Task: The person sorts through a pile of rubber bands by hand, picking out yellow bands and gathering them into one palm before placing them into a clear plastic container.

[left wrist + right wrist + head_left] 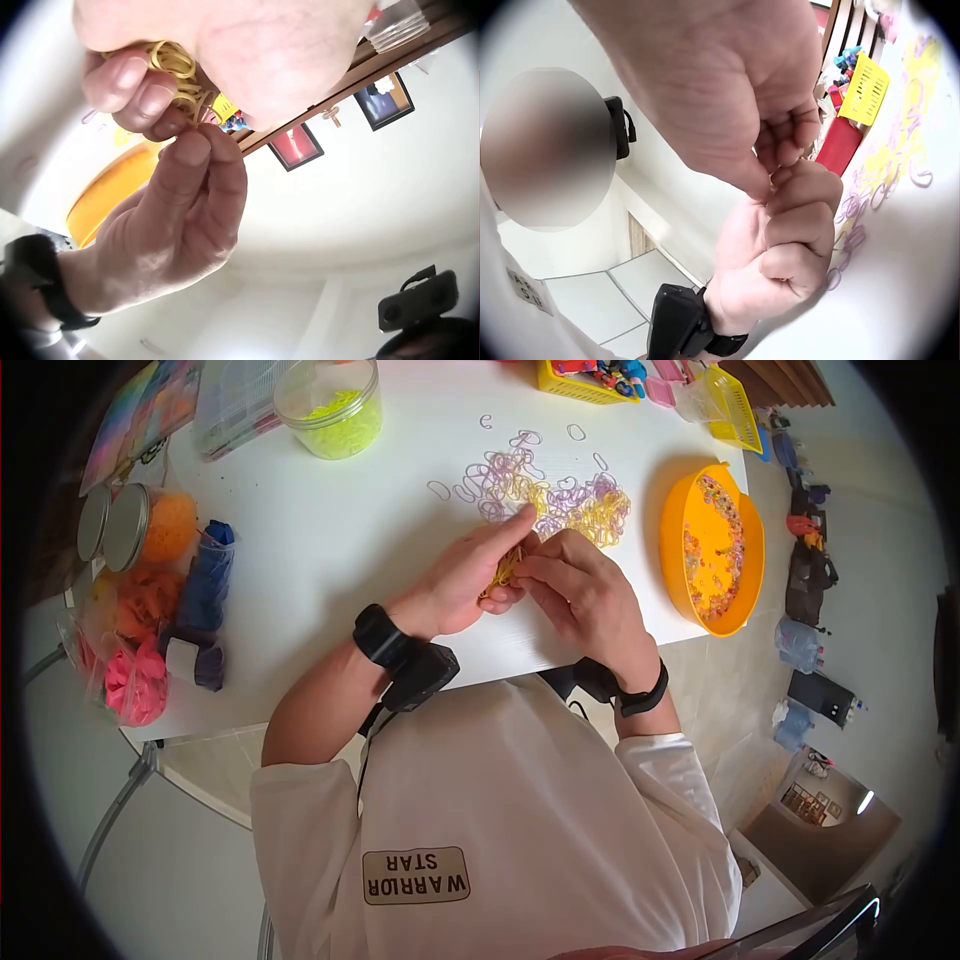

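A bunch of yellow rubber bands (172, 64) sits in the curled fingers of my left hand (455, 580). Thumb and forefinger of my right hand (592, 595) pinch at the edge of that bunch, on a yellow band, right at the left fingertips. Both hands meet over the table's near side. Just beyond them lies a loose pile of purple bands (493, 478) mixed with yellow bands (603, 520). In the right wrist view, the fingers of the left hand hide the bunch.
An orange bowl (706, 572) with small colourful beads stands to the right. At the far side are a jar of neon-yellow pieces (342, 430) and a yellow basket (590, 390). Orange-filled jars (168, 528), a blue bundle (207, 580) and a pink bag (136, 685) line the left.
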A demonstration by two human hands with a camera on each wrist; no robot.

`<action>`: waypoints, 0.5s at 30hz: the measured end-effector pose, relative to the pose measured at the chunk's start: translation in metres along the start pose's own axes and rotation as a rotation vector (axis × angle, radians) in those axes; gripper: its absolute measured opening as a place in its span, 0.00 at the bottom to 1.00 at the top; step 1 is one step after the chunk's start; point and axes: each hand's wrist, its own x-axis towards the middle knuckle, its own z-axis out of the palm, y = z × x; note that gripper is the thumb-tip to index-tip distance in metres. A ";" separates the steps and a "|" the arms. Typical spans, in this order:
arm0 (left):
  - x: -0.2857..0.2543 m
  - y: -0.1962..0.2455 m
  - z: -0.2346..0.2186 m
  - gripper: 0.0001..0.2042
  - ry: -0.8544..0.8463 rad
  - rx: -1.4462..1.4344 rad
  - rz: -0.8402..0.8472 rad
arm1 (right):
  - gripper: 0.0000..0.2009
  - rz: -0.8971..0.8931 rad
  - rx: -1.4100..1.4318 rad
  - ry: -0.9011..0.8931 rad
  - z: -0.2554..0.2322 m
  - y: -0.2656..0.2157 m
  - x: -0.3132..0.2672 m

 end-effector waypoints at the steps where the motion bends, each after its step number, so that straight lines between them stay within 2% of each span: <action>1: -0.001 0.001 0.001 0.21 -0.001 0.011 0.005 | 0.10 0.010 0.035 -0.004 -0.001 0.001 -0.001; 4: 0.003 -0.002 -0.006 0.18 -0.056 0.003 0.015 | 0.09 0.005 0.162 0.023 -0.007 0.002 -0.007; 7: 0.000 0.001 -0.007 0.15 -0.083 0.023 0.022 | 0.08 0.092 0.158 0.145 -0.019 0.020 -0.017; 9: -0.004 0.007 -0.002 0.15 -0.072 0.051 0.034 | 0.07 0.267 -0.028 0.220 -0.028 0.028 -0.021; 13: -0.007 0.010 0.004 0.15 -0.013 0.108 0.069 | 0.08 0.409 -0.202 0.170 -0.035 0.062 -0.038; 15: -0.003 0.007 0.001 0.14 -0.032 0.092 0.100 | 0.08 0.419 -0.170 0.144 -0.034 0.071 -0.045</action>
